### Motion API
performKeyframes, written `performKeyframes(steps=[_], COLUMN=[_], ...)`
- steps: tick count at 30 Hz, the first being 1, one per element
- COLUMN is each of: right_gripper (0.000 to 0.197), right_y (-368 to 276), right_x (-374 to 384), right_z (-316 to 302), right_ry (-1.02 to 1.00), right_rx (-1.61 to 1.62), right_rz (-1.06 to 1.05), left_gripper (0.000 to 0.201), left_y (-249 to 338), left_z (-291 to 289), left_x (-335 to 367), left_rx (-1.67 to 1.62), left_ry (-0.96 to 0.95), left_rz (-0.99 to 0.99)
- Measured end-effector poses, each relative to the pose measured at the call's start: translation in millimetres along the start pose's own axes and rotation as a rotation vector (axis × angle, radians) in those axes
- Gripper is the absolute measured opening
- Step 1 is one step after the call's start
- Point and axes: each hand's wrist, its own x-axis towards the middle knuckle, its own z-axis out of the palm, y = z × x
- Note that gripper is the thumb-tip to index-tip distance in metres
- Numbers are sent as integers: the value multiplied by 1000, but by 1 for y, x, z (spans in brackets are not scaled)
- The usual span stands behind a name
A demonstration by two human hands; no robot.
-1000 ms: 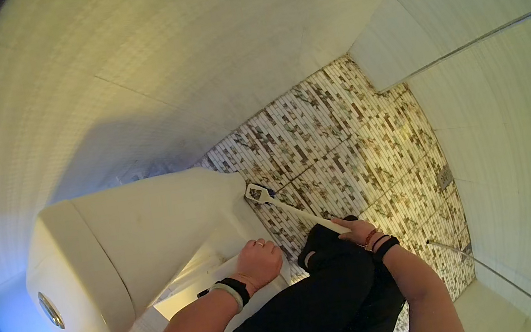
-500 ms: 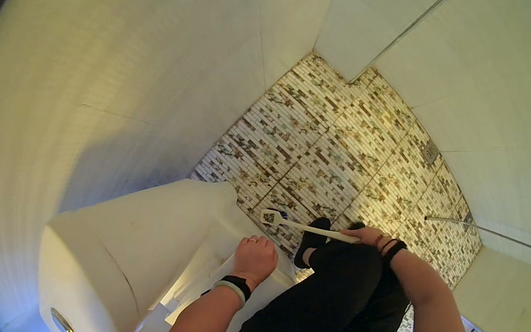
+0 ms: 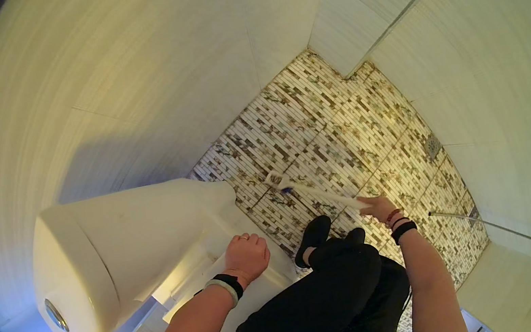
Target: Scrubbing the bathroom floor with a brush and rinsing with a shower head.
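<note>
The patterned floor (image 3: 331, 125) extends ahead of the person, with the white toilet (image 3: 144, 229) on the left. The person's black-trousered legs (image 3: 322, 295) extend between the two forearms. The long-handled brush (image 3: 326, 195) is positioned over the floor, to the right of the toilet's front end and beyond the black shoes (image 3: 316, 230). Its long axis runs diagonally from the right hand (image 3: 380, 208) forward and to the left, ending at the pale head with a small blue part. Contact between head and floor cannot be determined. The right hand is the nearer one: its fingers are wrapped around the handle's near end. The left hand (image 3: 247, 256), curled into a fist beside the toilet, shows no object; its palm is hidden.
</note>
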Motion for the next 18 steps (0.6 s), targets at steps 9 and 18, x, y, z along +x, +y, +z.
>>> performKeyframes(steps=[9,18], right_gripper=[48,53], right_y=[-24,-18], right_x=[-17,-27], right_z=[15,73], right_ry=[208,-178], right_rx=[102,-120], right_rz=[150,9], left_gripper=[11,11], left_y=[-3,-4], left_z=[2,6], left_x=[-3,-6], left_rx=[26,62], left_ry=[36,58], left_rz=[21,42])
